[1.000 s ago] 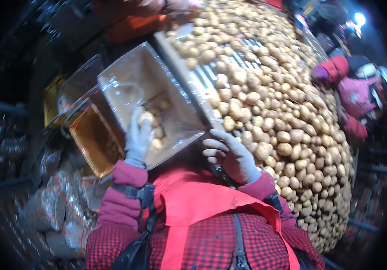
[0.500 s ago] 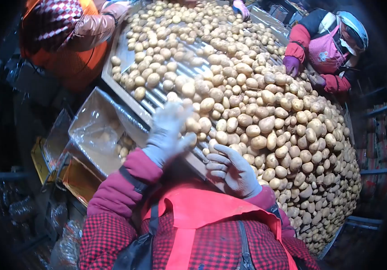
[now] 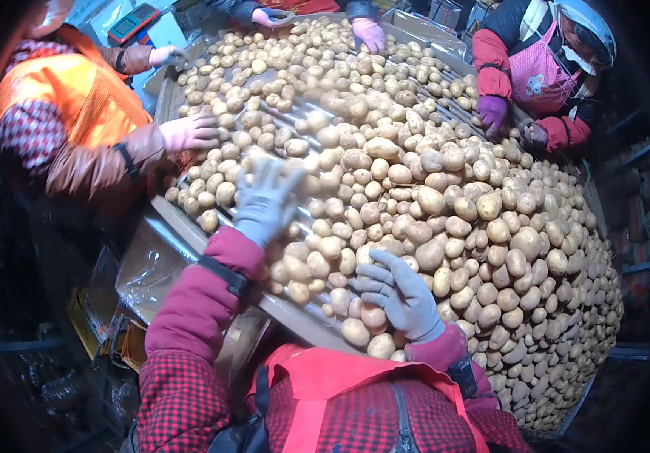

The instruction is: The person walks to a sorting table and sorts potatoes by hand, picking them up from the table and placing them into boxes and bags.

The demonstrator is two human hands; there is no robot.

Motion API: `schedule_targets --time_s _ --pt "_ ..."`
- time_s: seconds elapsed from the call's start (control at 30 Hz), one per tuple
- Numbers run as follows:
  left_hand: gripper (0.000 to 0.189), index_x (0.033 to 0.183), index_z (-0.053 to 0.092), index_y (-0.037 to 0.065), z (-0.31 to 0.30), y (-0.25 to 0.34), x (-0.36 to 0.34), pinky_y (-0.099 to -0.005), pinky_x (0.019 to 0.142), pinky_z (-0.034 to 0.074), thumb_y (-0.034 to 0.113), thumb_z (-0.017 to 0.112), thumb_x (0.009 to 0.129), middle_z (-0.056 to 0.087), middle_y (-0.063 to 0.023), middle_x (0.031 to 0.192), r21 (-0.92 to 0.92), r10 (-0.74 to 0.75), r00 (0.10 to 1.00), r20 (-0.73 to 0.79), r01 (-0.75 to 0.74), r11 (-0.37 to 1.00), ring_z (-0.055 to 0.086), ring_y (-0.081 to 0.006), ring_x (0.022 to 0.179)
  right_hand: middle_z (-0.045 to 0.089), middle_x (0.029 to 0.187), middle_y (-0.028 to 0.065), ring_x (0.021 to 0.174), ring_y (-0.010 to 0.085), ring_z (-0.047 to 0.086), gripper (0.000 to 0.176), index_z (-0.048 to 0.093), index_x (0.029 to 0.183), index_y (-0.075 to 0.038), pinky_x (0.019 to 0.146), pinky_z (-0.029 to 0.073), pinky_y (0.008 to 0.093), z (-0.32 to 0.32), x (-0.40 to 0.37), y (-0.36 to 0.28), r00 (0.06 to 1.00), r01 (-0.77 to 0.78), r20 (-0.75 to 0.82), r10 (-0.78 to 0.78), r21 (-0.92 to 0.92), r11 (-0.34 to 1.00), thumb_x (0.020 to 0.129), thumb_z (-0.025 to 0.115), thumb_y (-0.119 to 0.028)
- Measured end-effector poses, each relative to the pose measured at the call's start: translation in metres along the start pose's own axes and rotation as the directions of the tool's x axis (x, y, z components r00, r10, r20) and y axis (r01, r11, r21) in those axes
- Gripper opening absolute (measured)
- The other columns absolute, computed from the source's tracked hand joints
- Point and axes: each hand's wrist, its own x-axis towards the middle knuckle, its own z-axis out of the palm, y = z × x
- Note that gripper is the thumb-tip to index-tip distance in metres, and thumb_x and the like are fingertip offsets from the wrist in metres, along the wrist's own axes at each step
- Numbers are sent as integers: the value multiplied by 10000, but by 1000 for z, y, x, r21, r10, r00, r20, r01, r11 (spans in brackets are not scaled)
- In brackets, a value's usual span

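A broad heap of potatoes [image 3: 483, 249] spreads over a sorting table with metal rollers [image 3: 298, 136]. My left hand [image 3: 264, 200], in a pale grey glove, reaches over the near left part of the potatoes with its fingers apart. Its fingertips are slightly blurred, and I see nothing held in it. My right hand [image 3: 404, 294], gloved alike, rests at the near edge of the heap with its fingers stretched to the left. Several potatoes lie against and below those fingers; none is clearly gripped.
The table's near edge [image 3: 306, 321] runs in front of me. A plastic-lined box [image 3: 147, 264] stands below it on the left. A co-worker's pink-gloved hand [image 3: 189, 132] is on the left, another's purple glove [image 3: 492, 113] at the right, and a pink glove [image 3: 370, 35] at the far side.
My left hand has moved up and left, farther over the rollers. More potatoes lie between my hands near the edge. The co-worker at left now reaches onto the potatoes.
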Motion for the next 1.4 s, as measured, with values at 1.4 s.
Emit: schedule_targets --time_s 1.4 --pt "587 1504 442 73 -64 -6 -179 -329 722 602 470 463 1072 665 -142 1226 -907 -702 596 389 114 -406 668 -174 792 586 1307 161 1029 198 638 510 417 1500 -50 747 482 235 -13 14 20 997 -36 -72 16 -277 960 1084 465 -340"
